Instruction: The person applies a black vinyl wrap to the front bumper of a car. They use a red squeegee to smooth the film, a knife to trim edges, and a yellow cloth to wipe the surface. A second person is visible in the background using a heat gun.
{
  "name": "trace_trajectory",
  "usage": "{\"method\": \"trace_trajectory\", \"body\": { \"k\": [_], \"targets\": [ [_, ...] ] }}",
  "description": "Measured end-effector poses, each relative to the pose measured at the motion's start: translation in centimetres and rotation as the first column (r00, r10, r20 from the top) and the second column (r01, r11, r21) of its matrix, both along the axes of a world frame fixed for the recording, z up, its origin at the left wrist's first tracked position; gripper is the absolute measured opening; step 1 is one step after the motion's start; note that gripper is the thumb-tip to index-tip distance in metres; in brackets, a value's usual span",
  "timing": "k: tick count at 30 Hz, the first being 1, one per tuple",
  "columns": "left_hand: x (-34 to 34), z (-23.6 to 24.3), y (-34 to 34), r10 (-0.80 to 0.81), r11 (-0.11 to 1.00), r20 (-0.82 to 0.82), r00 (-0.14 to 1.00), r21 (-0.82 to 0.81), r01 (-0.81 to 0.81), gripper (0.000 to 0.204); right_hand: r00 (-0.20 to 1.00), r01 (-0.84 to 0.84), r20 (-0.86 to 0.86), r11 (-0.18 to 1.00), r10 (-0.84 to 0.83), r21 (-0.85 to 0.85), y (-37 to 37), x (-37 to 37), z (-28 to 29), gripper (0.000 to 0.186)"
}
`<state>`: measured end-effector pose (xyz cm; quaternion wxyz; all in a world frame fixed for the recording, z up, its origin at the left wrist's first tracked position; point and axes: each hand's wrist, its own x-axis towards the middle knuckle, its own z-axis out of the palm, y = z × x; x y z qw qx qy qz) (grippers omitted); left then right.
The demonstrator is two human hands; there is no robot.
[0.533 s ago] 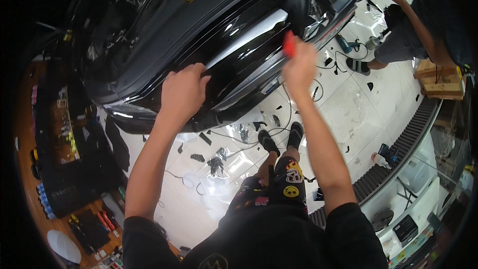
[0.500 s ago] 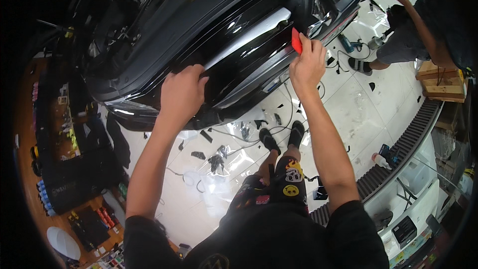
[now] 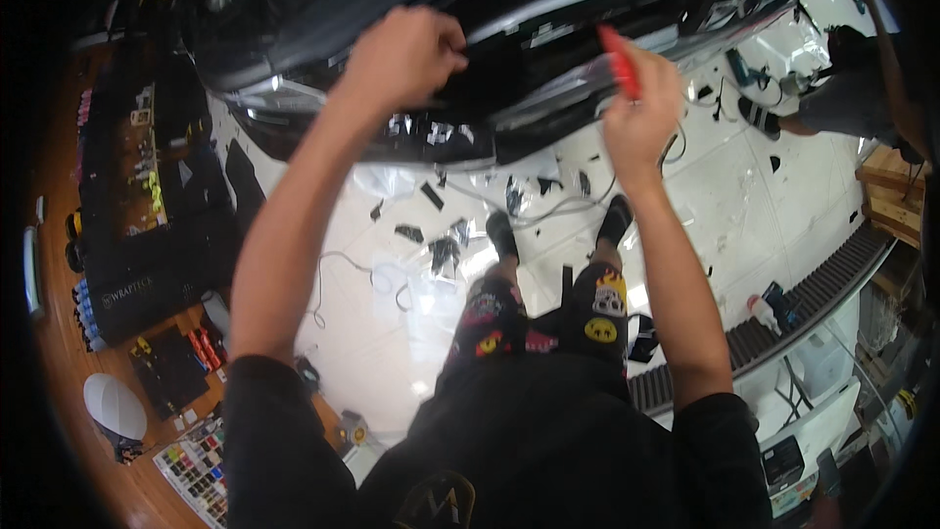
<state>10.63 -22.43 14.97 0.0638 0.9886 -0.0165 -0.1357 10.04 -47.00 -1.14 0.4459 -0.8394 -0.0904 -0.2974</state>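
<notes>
The glossy black front bumper (image 3: 548,78) of a car spans the upper part of the view, with a silvery light streak across it. My right hand (image 3: 644,103) grips a red squeegee (image 3: 619,64) between thumb and fingers, its blade pointing up toward the bumper. My left hand (image 3: 403,57) hovers in front of the bumper further left, its fingers curled together and blurred by motion. Whatever the left fingers pinch, if anything, cannot be made out. Between the two hands lies a dark, shiny stretch of the bumper.
Black scraps (image 3: 446,253) and cables lie on the pale tiled floor (image 3: 392,382) around my feet. At right, a co-worker (image 3: 862,103) crouches by the car near a teal power tool (image 3: 741,69). A dark ribbed edge (image 3: 803,279) curves along the right; a black bench (image 3: 147,274) stands left.
My left hand has moved up and right, away from the lower bumper edge. My right hand with the squeegee has shifted slightly right. The whole view has turned, and the yellow pad has left view.
</notes>
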Motion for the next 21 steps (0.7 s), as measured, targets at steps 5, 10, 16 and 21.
{"method": "trace_trajectory", "body": {
  "k": [5,10,16,21],
  "targets": [
    [-1.2,1.9,1.1,-0.118,0.985,0.092,0.989,0.139,0.104,0.022,0.986,-0.16,-0.07,0.982,0.154,-0.098,8.1,-7.5,-2.5,0.062],
    [-0.6,-0.9,4.1,-0.385,0.922,0.263,0.885,0.072,0.38,0.015,0.973,-0.088,0.162,0.915,0.163,-0.394,13.9,-8.8,-1.6,0.06],
    [1.0,-1.4,4.7,-0.342,0.936,0.218,0.914,0.168,0.31,0.019,0.924,0.093,0.358,0.83,0.133,-0.55,15.6,-7.1,-1.9,0.051],
    [0.3,0.0,4.7,-0.343,0.937,0.161,0.925,0.126,0.325,0.024,0.923,0.146,0.368,0.783,0.112,-0.604,13.3,-4.7,-0.8,0.062]
  ]
}}
